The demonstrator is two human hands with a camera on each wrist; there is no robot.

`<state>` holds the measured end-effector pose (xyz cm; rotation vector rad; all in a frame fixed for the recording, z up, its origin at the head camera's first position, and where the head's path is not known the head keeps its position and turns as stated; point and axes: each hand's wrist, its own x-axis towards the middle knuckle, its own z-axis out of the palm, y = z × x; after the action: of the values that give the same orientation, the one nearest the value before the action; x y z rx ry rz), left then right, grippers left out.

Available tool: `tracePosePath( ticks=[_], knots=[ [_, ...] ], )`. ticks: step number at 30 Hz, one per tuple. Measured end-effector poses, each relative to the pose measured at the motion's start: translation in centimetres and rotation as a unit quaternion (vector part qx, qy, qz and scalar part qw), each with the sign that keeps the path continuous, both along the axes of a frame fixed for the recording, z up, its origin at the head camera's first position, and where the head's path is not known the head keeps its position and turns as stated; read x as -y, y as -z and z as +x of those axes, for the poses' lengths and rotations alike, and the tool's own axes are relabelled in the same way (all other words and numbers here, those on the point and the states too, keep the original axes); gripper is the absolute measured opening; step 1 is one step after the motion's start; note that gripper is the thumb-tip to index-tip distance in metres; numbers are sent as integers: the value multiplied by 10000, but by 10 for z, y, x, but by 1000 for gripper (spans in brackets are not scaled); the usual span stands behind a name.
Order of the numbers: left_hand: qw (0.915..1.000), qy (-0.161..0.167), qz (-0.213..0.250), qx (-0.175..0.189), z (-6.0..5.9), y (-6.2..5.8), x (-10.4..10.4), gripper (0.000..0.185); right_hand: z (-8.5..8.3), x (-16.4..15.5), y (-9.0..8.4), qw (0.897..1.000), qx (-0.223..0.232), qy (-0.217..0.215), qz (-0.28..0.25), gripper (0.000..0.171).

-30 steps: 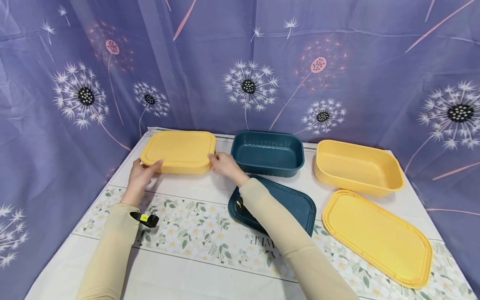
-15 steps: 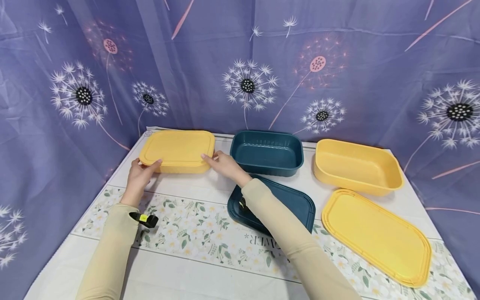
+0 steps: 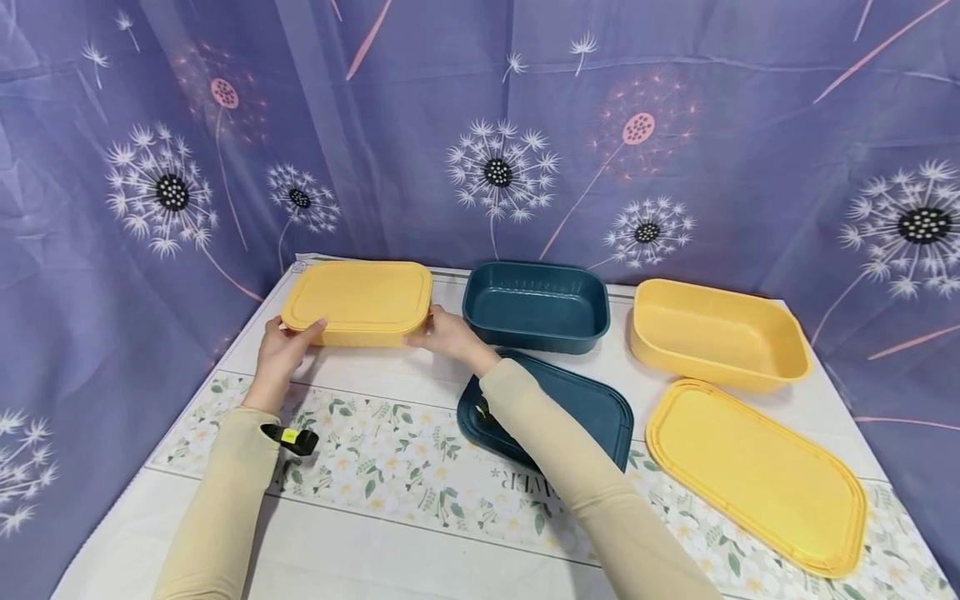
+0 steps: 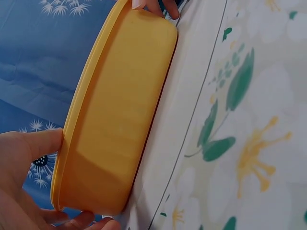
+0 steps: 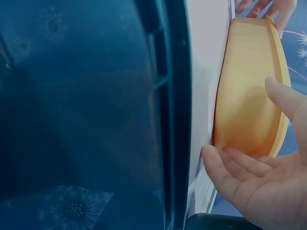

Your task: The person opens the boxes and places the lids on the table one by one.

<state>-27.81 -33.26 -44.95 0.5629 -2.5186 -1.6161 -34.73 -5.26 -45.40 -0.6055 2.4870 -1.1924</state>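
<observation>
A yellow food container (image 3: 356, 298) with its yellow lid on stands at the back left of the table. My left hand (image 3: 281, 354) grips its left front corner, thumb at the lid's rim and fingers round the short side, as the left wrist view shows. At the right front corner is my right hand (image 3: 456, 340); its thumb (image 5: 280, 93) lies against the long front wall and its fingers curl round the right end. In the right wrist view, the dark teal lid (image 5: 165, 115) fills the left side, close to the camera.
An open teal container (image 3: 536, 307) stands right of the lidded one, with a teal lid (image 3: 581, 400) in front, under my right forearm. Farther right are an open yellow container (image 3: 716, 329) and a loose yellow lid (image 3: 753, 475). A purple curtain (image 3: 390, 125) hangs behind the table.
My right thumb was at the lid's corner, then over its front edge, and is now lower, on the container's front wall. My left hand and the containers stay in place.
</observation>
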Motion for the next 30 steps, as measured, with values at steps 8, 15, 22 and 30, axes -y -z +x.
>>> tracePosePath(
  ticks=[8, 15, 22, 30],
  knots=[
    [9999, -28, 30, -126, -4, 2, 0, 103, -1, 2, 0, 9997, -184, 144, 54, 76],
    [9996, -2, 111, -254, -10, 5, 0, 101, -4, 2, 2, 9997, -132, 184, 110, 80],
    [9981, 269, 339, -437, -12, 12, 9, 102, -4, 0, 3, 9997, -20, 229, 59, 81],
    [9883, 1078, 918, -564, -13, 13, 25, 104, -4, 1, 2, 9997, -13, 222, -29, 77]
  ],
)
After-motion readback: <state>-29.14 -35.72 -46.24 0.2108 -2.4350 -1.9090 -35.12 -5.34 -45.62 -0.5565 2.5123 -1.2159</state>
